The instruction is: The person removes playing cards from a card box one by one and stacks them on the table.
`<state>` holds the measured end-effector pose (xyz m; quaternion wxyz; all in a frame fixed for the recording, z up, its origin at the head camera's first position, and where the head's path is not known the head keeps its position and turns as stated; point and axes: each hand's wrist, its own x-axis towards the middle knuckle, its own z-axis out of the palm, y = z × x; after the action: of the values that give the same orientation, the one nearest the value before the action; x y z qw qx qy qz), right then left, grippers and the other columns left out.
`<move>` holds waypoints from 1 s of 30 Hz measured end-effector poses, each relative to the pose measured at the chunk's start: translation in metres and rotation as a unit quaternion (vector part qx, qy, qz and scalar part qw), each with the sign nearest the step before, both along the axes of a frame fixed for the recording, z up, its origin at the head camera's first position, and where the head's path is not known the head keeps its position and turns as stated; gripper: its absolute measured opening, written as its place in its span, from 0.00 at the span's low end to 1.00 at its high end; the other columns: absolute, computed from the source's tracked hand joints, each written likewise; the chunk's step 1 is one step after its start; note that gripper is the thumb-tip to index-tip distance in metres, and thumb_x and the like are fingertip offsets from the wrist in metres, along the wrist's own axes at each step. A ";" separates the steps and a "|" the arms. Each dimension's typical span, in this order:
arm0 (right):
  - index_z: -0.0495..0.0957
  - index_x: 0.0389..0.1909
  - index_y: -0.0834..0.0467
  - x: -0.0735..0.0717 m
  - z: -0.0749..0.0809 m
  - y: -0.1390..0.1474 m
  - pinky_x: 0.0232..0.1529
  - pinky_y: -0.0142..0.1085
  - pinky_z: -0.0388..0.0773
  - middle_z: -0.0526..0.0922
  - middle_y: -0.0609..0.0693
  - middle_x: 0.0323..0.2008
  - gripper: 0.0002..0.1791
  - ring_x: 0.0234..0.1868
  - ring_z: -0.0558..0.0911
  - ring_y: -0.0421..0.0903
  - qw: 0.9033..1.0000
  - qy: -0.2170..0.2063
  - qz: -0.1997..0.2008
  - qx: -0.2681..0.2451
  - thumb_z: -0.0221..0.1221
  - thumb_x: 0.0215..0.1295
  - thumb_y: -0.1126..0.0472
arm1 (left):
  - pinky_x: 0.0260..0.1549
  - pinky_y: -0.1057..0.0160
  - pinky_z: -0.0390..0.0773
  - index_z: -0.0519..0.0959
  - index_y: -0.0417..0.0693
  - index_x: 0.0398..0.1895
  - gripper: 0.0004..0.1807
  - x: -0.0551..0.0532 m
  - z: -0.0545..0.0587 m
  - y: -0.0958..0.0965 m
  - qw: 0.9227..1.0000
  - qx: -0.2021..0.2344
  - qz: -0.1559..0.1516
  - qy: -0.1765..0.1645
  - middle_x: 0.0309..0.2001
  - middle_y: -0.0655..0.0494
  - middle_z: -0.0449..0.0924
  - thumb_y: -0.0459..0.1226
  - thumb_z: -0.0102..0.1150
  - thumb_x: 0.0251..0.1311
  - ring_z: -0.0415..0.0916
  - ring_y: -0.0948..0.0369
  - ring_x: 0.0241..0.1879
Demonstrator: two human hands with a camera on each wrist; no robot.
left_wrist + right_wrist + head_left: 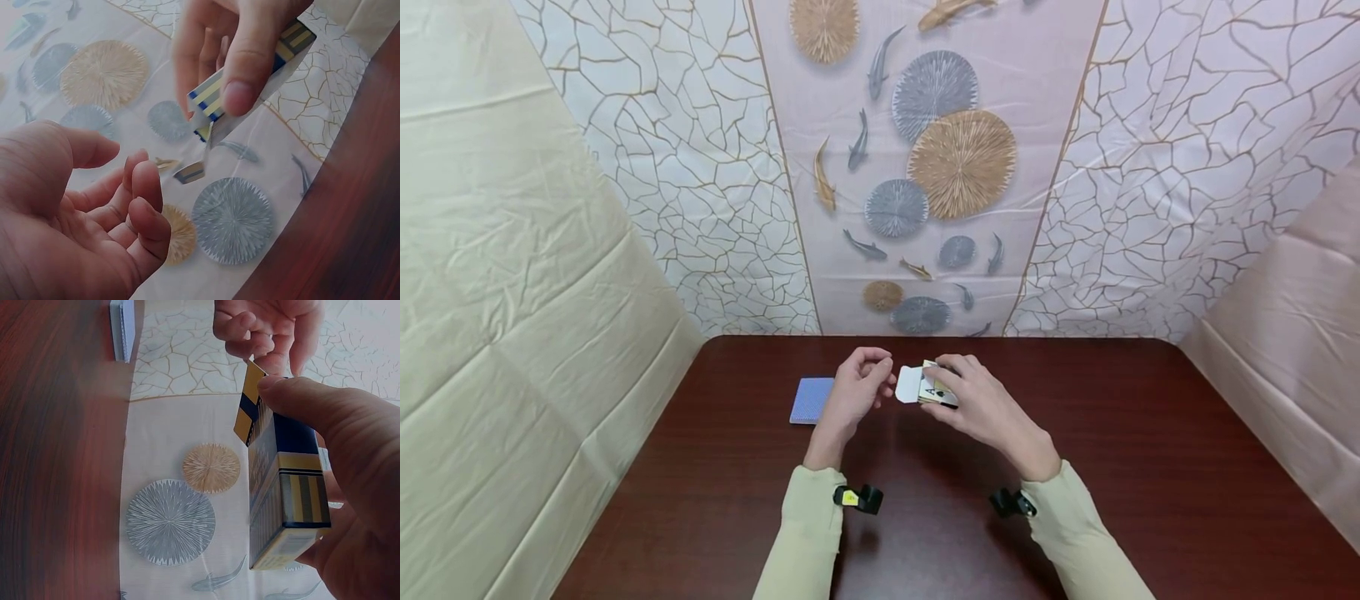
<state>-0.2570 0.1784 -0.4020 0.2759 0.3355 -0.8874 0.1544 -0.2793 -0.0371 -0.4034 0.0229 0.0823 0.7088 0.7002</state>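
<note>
My right hand (988, 408) grips a playing-card box (278, 494) between thumb and fingers, above the table. In the head view the box's white flap (908, 384) stands open toward the left, beside a face with an ace of spades print (934, 392). Blue, gold and white stripes mark its sides in the wrist views. My left hand (855, 387) hovers just left of the flap, palm turned up in the left wrist view (81, 212). Its fingers are loosely bent around nothing, apart from the box. A blue-backed stack of cards (809, 400) lies behind the left wrist, partly hidden.
The dark red-brown table (1120, 467) ends at a back edge against a patterned cloth (925, 250). Pale cloth walls (550, 333) rise on both sides. A black wrist camera (859, 498) sits on the left sleeve, another (1012, 502) on the right.
</note>
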 end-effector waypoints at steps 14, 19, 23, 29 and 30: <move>0.81 0.52 0.55 -0.002 0.000 0.000 0.47 0.46 0.77 0.79 0.57 0.51 0.25 0.50 0.77 0.54 1.000 0.007 0.005 -0.002 0.73 0.53 0.52 | 0.21 0.66 0.70 0.74 0.42 0.51 0.14 0.004 -0.003 0.012 0.998 -0.056 -0.026 0.016 0.29 0.50 0.78 0.39 0.57 0.68 0.71 0.59 0.22; 0.81 0.51 0.55 -0.001 0.000 0.000 0.47 0.46 0.77 0.79 0.57 0.51 0.25 0.50 0.77 0.54 1.000 0.008 0.008 -0.004 0.73 0.53 0.53 | 0.24 0.66 0.74 0.76 0.43 0.47 0.11 0.005 -0.003 0.016 0.994 -0.102 -0.022 0.016 0.29 0.52 0.78 0.39 0.58 0.66 0.73 0.57 0.24; 0.81 0.51 0.56 0.000 0.000 -0.001 0.46 0.46 0.77 0.79 0.57 0.52 0.24 0.50 0.76 0.54 1.000 0.000 0.010 -0.003 0.73 0.53 0.53 | 0.26 0.67 0.75 0.76 0.44 0.46 0.11 0.006 -0.005 0.019 0.992 -0.127 -0.018 0.006 0.29 0.51 0.79 0.40 0.59 0.66 0.76 0.57 0.26; 0.81 0.51 0.56 0.001 0.000 -0.003 0.46 0.46 0.77 0.78 0.58 0.52 0.24 0.50 0.75 0.54 1.000 -0.014 0.013 -0.004 0.73 0.54 0.54 | 0.24 0.66 0.74 0.76 0.43 0.47 0.13 0.006 -0.006 0.022 0.989 -0.148 -0.018 -0.003 0.29 0.52 0.79 0.40 0.59 0.63 0.79 0.53 0.27; 0.81 0.52 0.56 0.001 -0.001 -0.003 0.46 0.45 0.77 0.78 0.58 0.52 0.24 0.50 0.75 0.54 1.000 -0.016 0.012 -0.002 0.72 0.54 0.54 | 0.23 0.66 0.74 0.76 0.44 0.47 0.13 0.007 -0.007 0.022 0.988 -0.151 -0.019 -0.006 0.29 0.53 0.79 0.40 0.59 0.63 0.78 0.54 0.26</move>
<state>-0.2558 0.1752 -0.4025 0.2605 0.3428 -0.8874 0.1647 -0.2725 -0.0155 -0.4102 0.0529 0.0876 0.8045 0.5851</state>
